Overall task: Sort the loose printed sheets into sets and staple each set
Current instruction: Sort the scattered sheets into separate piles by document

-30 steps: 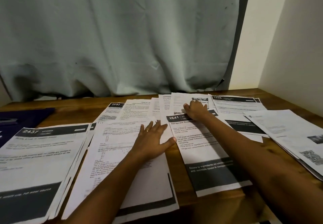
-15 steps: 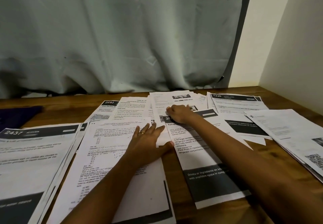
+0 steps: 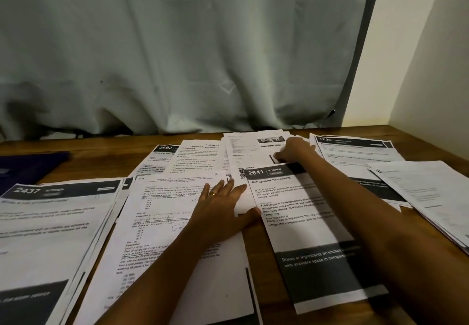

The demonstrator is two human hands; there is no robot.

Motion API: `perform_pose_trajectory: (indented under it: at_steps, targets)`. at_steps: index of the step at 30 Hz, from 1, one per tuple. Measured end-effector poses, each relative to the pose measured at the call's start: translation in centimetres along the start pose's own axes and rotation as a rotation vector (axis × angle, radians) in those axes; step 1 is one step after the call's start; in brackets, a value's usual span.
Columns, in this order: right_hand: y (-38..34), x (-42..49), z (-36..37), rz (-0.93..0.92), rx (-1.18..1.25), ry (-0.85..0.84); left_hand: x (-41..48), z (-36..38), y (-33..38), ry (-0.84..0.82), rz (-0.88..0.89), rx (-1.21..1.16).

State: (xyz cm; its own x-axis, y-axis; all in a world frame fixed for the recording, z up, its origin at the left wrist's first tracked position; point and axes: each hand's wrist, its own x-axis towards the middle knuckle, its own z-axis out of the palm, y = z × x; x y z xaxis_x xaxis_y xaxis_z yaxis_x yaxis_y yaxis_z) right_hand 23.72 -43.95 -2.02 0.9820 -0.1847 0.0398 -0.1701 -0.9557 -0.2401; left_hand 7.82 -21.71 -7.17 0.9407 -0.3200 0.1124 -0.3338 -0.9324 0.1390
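Loose printed sheets cover the wooden table (image 3: 101,154). My left hand (image 3: 223,205) lies flat with spread fingers on a maths sheet (image 3: 162,236), its thumb reaching to the edge of the sheet headed 2641 (image 3: 299,223). My right hand (image 3: 294,151) reaches over the 2641 sheet to the far middle. Its bent fingers grip the right part of a sheet with a photo (image 3: 253,147). No stapler is in view.
A stack headed 2437 (image 3: 50,223) lies at the left and a 2692 sheet (image 3: 162,157) behind the maths sheet. A 1226 sheet (image 3: 355,152) and a white stack (image 3: 431,192) lie at the right. A dark blue thing (image 3: 30,167) sits far left; a curtain (image 3: 177,58) hangs behind.
My right hand slid left across the far sheets, then back right, and the photo sheet now shows more fully. My left hand stayed on the maths sheet.
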Motion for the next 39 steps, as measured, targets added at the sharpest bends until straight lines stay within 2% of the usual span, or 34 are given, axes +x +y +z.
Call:
perform_pose_trajectory:
  at_steps: [4, 6, 9, 14, 20, 23, 25, 28, 30, 34, 39]
  targets:
    - [-0.3, 1.1, -0.6, 0.028, 0.04, -0.028, 0.0, 0.1, -0.2, 0.015, 0.015, -0.007]
    - [-0.3, 1.5, -0.7, 0.056, 0.081, 0.018, 0.0, 0.2, -0.2, 0.025, 0.014, -0.005]
    - [0.1, 1.8, -0.9, 0.087, 0.267, 0.149, -0.1, 0.2, -0.1, 0.027, 0.005, -0.008]
    - [-0.4, 1.7, -2.5, 0.012, 0.641, 0.362, -0.3, 0.0, 0.0, 0.022, 0.005, -0.021]
    - [-1.9, -1.3, -7.9, -0.099, 1.072, 0.653, -0.3, -0.1, 0.0, 0.019, -0.006, -0.078]
    - [-2.2, -3.1, -10.5, -0.117, 1.157, 0.839, -0.7, -0.8, 0.1, 0.101, -0.001, -0.22]
    - [-2.4, -4.3, -11.8, -0.111, 1.242, 0.889, -1.4, -2.1, 0.4, 0.23, -0.02, -0.357]
    - [-2.6, -5.5, -13.1, -0.08, 1.435, 0.773, -2.6, -5.3, 0.3, 0.492, -0.109, -0.613]
    - [-2.8, -6.5, -13.3, -0.082, 1.453, 0.646, -3.4, -7.8, -0.4, 0.587, -0.199, -0.779]
    - [-4.5, -9.1, -11.5, -0.058, 1.258, 0.335, -5.9, -12.0, -1.9, 0.692, -0.36, -1.072]
    - [-7.5, -15.7, -7.5, -0.09, 0.874, 0.126, -9.0, -13.6, -4.5, 0.705, -0.422, -1.031]
